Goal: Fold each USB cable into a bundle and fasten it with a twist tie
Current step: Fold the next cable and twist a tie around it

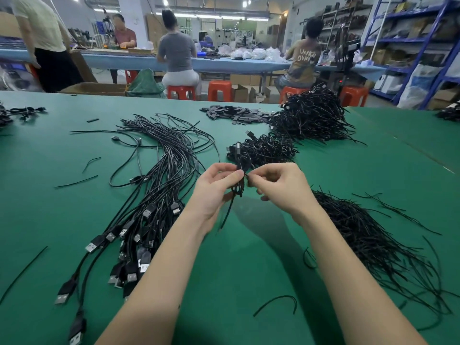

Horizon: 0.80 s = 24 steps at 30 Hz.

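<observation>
Left hand (214, 188) fingers clamped on folded cable (240, 178) above desk (249, 257) centre, steadying it while right hand (278, 188) fingers pinch twist tie (247, 176) to fasten.

A single wide-angle camera, worn on the person's head, looks forward and down across a green table (249, 257). Both forearms rise from the bottom edge of the frame, and the left hand (214, 192) and right hand (281, 188) meet close to the lens near the centre. The near tabletop fills the lower two-thirds of the view. Its far edge runs across the upper third, and beyond it the camera faces a long blue workbench (224, 63), seen small and well away. Straight lines bow towards the frame's sides. No second view overlaps.
</observation>
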Each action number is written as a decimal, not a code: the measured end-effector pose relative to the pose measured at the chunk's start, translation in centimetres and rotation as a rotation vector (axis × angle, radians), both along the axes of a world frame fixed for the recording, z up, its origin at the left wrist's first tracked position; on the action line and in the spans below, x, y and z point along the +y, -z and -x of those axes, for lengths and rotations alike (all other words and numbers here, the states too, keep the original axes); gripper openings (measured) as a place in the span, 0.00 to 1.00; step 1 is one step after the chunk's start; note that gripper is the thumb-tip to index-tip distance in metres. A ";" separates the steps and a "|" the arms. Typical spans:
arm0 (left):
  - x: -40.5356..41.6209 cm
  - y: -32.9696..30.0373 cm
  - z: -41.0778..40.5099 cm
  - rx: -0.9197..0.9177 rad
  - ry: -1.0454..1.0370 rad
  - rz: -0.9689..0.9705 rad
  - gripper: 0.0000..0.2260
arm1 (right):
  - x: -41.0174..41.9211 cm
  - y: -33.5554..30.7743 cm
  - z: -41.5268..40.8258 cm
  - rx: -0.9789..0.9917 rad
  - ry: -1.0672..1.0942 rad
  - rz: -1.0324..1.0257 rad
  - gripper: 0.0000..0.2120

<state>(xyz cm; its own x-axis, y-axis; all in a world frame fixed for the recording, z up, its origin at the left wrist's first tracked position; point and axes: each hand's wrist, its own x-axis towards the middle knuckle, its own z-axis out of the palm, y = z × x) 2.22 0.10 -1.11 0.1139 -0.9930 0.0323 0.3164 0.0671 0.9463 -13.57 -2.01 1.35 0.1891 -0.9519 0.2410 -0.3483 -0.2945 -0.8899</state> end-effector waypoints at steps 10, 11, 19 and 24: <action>0.0 -0.5 -0.5 0.141 0.042 -0.015 0.04 | 0.2 -1.2 0.7 0.117 -0.109 0.075 0.07; -0.1 -0.4 -0.4 0.145 0.035 -0.039 0.04 | 0.1 -1.1 0.5 0.203 -0.057 0.206 0.07; 0.0 -0.3 -0.2 0.182 0.056 -0.128 0.02 | 0.4 -1.3 1.2 0.398 -0.110 0.319 0.11; -0.1 -0.1 -0.4 0.242 0.127 -0.171 0.04 | 0.3 -0.9 0.8 0.378 -0.068 0.450 0.04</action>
<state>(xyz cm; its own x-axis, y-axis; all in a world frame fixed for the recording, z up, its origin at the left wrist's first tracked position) 2.57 0.05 -0.99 -0.0273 -0.9884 -0.1493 0.5290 -0.1410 0.8368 -14.35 -1.67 2.28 0.3971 -0.7546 0.5223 -0.5839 -0.6468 -0.4906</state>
